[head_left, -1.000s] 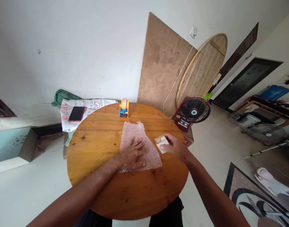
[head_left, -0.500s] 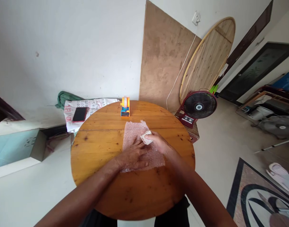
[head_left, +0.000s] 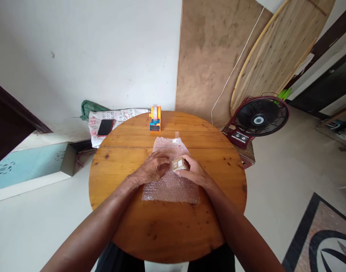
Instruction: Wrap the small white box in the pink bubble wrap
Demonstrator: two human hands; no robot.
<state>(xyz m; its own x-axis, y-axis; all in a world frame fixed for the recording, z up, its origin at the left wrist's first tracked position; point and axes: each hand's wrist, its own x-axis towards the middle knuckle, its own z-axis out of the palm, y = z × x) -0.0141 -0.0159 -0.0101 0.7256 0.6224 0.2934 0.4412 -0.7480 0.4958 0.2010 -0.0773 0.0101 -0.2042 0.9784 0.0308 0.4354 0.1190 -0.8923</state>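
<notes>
A sheet of bubble wrap (head_left: 171, 190) lies flat on the round wooden table (head_left: 161, 230). Over its middle, my right hand (head_left: 194, 171) grips a small brown cardboard box (head_left: 179, 164) with a pale patch on its face, thumb and fingers on its sides. Just left of the box is my left hand (head_left: 153, 168), fingers loosely bent and nothing visible in them, low over the wrap's left part. A short strip of clear tape (head_left: 176, 134) sticks out at the sheet's far edge.
An orange and blue tape dispenser (head_left: 155, 119) stands near the table's far edge. Beyond the left edge, a phone (head_left: 105, 127) rests on a white printed sack (head_left: 95, 139). To the right is a dark red fan (head_left: 258, 120), with boards (head_left: 209, 56) leaning on the wall.
My left hand has lifted from lying flat on the wrap and bent its fingers. In my right hand the box has turned, showing a brown face. The view has shifted.
</notes>
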